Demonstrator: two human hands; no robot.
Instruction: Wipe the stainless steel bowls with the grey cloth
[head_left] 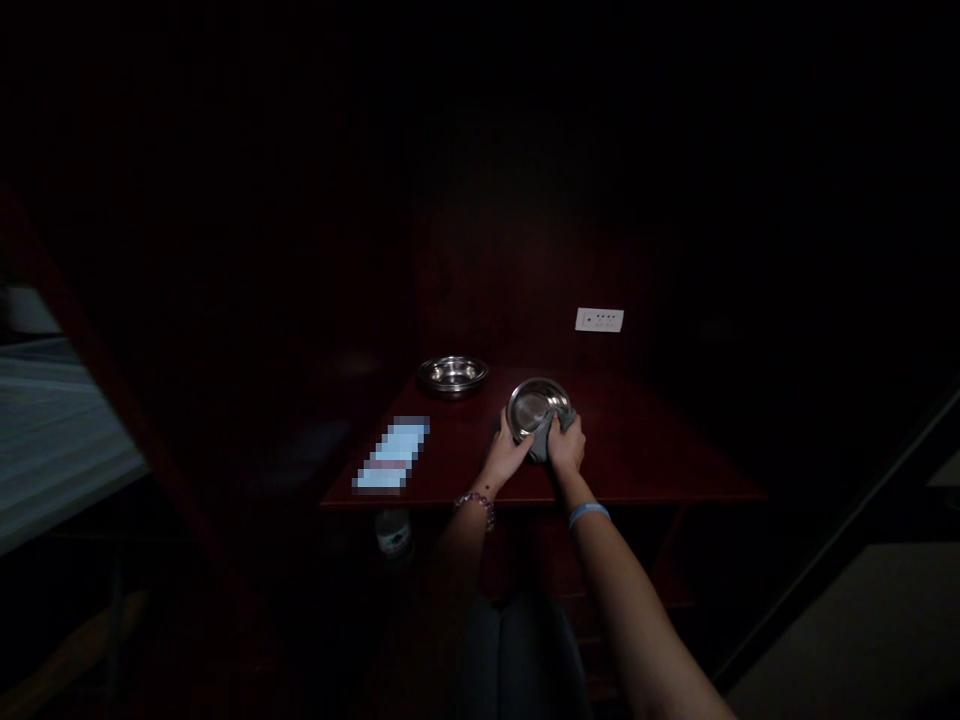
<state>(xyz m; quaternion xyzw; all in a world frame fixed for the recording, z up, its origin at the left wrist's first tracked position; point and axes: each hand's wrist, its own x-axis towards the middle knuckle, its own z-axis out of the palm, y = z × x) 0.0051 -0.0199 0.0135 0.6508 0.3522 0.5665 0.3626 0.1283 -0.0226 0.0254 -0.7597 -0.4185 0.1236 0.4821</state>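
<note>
A shiny metal bowl (534, 402) is held up above the desk, tilted so that its inside faces me. My left hand (508, 455) grips its lower left rim, the thumb lying over the edge. At the lower right rim, my right hand (568, 445) is closed on a grey cloth (541, 440), which it presses against the bowl. Part of the cloth hangs below the rim between both hands. Farther back on the left, a second shiny metal bowl or a small stack of them (453, 374) rests on the desk.
The dark red desk (637, 460) stands against a panel with a white power socket (599, 320). A bright pixelated flat object (393, 455) lies at the desk's left. Below the front edge is a clear plastic bottle (394, 532). The surroundings are very dark.
</note>
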